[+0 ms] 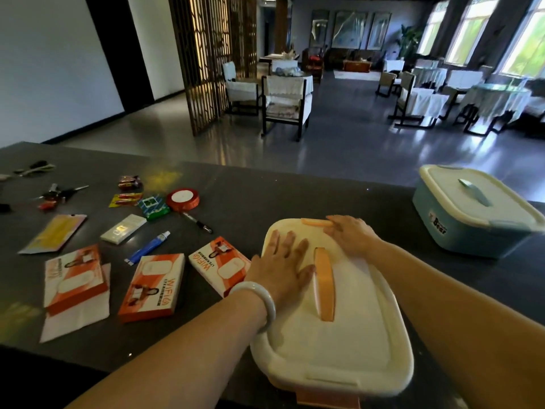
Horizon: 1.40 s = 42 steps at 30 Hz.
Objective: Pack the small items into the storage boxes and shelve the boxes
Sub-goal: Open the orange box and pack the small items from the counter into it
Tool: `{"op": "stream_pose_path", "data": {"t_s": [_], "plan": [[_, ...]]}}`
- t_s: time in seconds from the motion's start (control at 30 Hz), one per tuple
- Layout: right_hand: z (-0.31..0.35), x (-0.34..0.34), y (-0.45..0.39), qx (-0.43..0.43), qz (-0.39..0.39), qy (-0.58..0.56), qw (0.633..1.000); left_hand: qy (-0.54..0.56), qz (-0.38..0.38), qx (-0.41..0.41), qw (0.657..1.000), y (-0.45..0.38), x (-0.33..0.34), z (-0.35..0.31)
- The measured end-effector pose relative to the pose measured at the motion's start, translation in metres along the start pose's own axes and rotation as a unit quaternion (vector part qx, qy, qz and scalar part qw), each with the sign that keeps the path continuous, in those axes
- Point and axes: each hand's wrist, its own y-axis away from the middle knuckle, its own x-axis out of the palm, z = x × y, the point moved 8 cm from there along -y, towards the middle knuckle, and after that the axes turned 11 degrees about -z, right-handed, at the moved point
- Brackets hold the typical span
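Note:
A cream storage box [339,343] with an orange handle [324,284] and its lid on stands in front of me on the dark table [265,196]. My left hand [280,267] lies flat on the lid, fingers spread. My right hand [351,234] rests at the lid's far edge, its fingers on the orange clasp [315,222]. A blue storage box [472,211] with a cream lid sits at the far right. Left of the cream box lie three orange WiFi boxes [152,286], a blue tube [147,247] and a pen [196,221].
Further left on the table lie a red ribbon roll [182,199], a green packet [153,206], a white card box [124,228], a yellow pouch [54,233], batteries, keys [56,194] and scissors. Beyond the table's far edge are open floor, chairs and covered tables.

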Motion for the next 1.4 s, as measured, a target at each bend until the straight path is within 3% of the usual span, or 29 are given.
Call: {"op": "stream_pose_path", "data": {"t_s": [0.1, 0.33, 0.43, 0.57, 0.67, 0.9, 1.03, 1.17, 1.27, 1.4], "plan": [[-0.003, 0.0, -0.003, 0.033, -0.011, -0.099, 0.995, 0.008, -0.009, 0.0, 1.0, 0.001, 0.0, 0.0], [-0.008, 0.004, -0.015, 0.009, -0.001, -0.078, 0.997, 0.001, -0.015, 0.001, 1.0, -0.001, 0.002, 0.0], [-0.008, 0.008, -0.022, -0.032, 0.015, -0.008, 0.999, -0.005, -0.014, 0.0, 1.0, -0.001, 0.001, 0.0], [-0.003, 0.018, -0.03, -0.116, 0.029, 0.205, 0.971, -0.017, -0.013, 0.006, 1.0, -0.002, 0.002, -0.001], [-0.004, 0.024, -0.033, -0.116, 0.048, 0.227, 0.966, -0.018, -0.01, 0.005, 1.0, -0.001, 0.003, 0.0], [-0.02, -0.003, 0.007, 0.012, -0.079, 0.025, 0.997, -0.002, 0.011, 0.0, 1.0, -0.004, -0.002, -0.001], [-0.048, -0.009, 0.069, 0.087, -0.088, -0.079, 0.989, -0.012, 0.0, -0.005, 1.0, -0.003, -0.004, -0.002], [-0.077, 0.005, 0.137, 0.19, -0.1, -0.237, 0.947, -0.021, -0.007, -0.006, 1.0, -0.003, -0.005, -0.004], [-0.087, 0.022, 0.159, 0.262, -0.106, -0.351, 0.893, -0.021, 0.01, 0.005, 1.0, -0.004, -0.004, -0.005], [-0.095, 0.027, 0.153, 0.306, -0.1, -0.357, 0.877, 0.028, 0.029, 0.0, 0.999, -0.002, -0.01, 0.0]]}}
